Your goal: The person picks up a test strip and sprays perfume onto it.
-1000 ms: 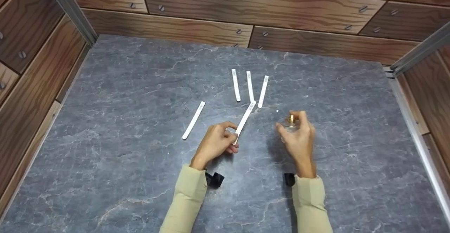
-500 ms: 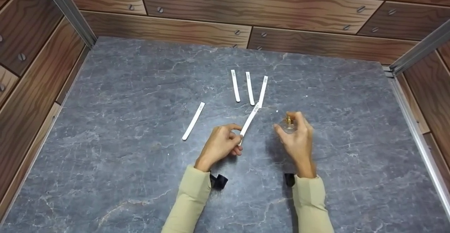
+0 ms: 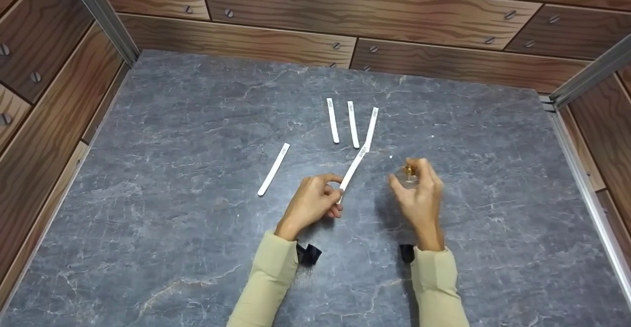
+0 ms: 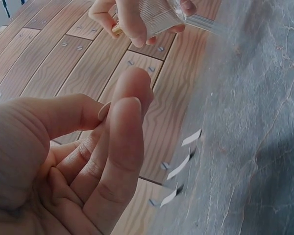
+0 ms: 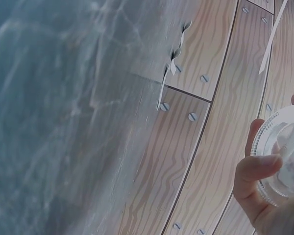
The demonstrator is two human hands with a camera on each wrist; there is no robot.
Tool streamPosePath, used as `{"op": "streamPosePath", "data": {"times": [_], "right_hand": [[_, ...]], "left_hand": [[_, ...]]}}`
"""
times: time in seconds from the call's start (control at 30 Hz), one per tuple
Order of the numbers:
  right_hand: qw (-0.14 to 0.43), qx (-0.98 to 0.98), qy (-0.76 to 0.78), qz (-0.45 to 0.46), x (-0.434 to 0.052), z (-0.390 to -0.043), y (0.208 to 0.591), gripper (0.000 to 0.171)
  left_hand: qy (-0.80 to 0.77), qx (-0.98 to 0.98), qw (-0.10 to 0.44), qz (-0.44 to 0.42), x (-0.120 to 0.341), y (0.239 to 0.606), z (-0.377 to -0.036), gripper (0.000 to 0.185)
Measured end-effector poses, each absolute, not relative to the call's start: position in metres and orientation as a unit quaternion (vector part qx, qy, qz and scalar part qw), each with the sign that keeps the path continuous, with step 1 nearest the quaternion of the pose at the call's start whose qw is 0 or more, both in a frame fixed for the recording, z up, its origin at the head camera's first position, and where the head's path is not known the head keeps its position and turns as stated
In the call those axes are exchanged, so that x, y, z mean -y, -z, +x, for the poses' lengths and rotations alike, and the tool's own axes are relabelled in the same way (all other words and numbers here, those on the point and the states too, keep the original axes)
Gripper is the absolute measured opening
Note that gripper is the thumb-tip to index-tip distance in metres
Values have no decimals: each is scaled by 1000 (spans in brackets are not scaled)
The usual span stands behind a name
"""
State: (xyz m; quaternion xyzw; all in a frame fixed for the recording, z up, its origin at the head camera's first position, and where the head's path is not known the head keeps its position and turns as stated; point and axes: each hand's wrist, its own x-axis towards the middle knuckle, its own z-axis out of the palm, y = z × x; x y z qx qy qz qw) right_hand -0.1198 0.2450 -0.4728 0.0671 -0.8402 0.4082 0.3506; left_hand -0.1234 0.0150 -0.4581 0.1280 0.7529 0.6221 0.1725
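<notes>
White paper strip [image 3: 352,173], probably flimsy, is pinched at one end by left hand [image 3: 310,201]; ribbed clear-glass bottle [image 4: 159,18], probably slippery, is clasped by right hand [image 3: 419,194].

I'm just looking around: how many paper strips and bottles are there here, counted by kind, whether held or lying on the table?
White strips: 5 (4 on the table, 1 in the left hand)
Clear bottle with gold top: 1 (in the right hand)
Total: 6
</notes>
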Motion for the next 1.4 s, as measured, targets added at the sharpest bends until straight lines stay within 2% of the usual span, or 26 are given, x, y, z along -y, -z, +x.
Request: {"op": "streamPosePath", "data": {"times": [1.0,1.4], "right_hand": [[352,836,-417,56,-242,-118,471,34],[328,842,-426,49,-240,-118,469,40]], "left_hand": [[-621,-754,165,136,-15,461,-124,31],[-622,-753,168,131,-15,461,-124,32]]}}
